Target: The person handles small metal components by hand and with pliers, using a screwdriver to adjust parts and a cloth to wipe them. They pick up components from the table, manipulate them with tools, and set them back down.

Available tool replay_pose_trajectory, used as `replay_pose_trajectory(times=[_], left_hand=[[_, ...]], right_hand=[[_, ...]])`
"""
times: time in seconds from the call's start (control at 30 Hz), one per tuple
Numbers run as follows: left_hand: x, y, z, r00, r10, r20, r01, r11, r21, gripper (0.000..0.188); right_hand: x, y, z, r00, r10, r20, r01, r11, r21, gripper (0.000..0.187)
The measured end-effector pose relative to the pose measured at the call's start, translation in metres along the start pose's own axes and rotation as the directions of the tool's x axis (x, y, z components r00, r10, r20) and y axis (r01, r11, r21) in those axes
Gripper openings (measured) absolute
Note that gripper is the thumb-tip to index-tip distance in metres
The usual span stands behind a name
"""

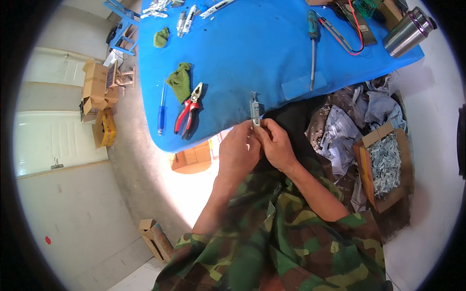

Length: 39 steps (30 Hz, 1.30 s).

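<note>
At the table's front edge I hold a slim grey part (255, 109) with a notched, hook-like far end, pointing away from me. My left hand (239, 149) pinches its near end, and my right hand (278, 144) grips it from the other side. The fingers cover its lower end. To the left on the blue tabletop (242, 53) lie red-and-black pliers (190, 111) with their jaws pointing away. Beside them are a crumpled green cloth (179, 83) and a blue-handled screwdriver (161, 112).
Several grey-white parts (187, 22) and a green scrap (161, 37) lie at the far left. Far right are a teal-handled screwdriver (313, 26), red and black leads (345, 41) and a steel flask (409, 35). An open carton (365, 167) of grey-white pieces stands at lower right.
</note>
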<state>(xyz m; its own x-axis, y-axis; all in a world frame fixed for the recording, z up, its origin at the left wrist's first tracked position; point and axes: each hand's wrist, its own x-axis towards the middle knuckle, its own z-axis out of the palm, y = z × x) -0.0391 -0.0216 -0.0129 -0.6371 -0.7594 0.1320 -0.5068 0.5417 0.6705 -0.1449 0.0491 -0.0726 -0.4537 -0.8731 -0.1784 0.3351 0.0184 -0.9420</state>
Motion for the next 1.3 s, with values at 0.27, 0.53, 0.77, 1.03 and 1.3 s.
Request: replay_pose_trajectory(times=[0.27, 0.53, 0.77, 1.03, 1.3], left_hand=[[0.011, -0.029, -0.058, 0.985, -0.078, -0.157, 0.068, 0.995, -0.072, 0.029], [0.040, -0.135, -0.136, 0.884, 0.094, -0.459, 0.249, 0.736, 0.630, 0.026], [0.044, -0.183, -0.154, 0.915, -0.085, -0.394, 0.289, 0.820, 0.494, 0.031], [-0.012, -0.048, -0.127, 0.924, -0.291, -0.249, 0.256, 0.952, -0.166, 0.023], [-0.062, 0.005, -0.079, 0.994, -0.097, -0.053, 0.093, 0.993, -0.072, 0.020]], right_hand=[[-0.005, -0.004, -0.006, 0.986, 0.112, 0.121, -0.139, 0.961, 0.238, 0.018], [-0.003, -0.011, -0.012, 0.973, 0.151, 0.175, -0.211, 0.889, 0.407, 0.016], [-0.003, -0.009, -0.019, 0.953, 0.172, 0.251, -0.265, 0.874, 0.408, 0.020], [-0.001, -0.012, -0.012, 0.955, 0.202, 0.217, -0.272, 0.886, 0.376, 0.022], [-0.001, -0.015, -0.011, 0.950, 0.218, 0.222, -0.287, 0.889, 0.357, 0.027]])
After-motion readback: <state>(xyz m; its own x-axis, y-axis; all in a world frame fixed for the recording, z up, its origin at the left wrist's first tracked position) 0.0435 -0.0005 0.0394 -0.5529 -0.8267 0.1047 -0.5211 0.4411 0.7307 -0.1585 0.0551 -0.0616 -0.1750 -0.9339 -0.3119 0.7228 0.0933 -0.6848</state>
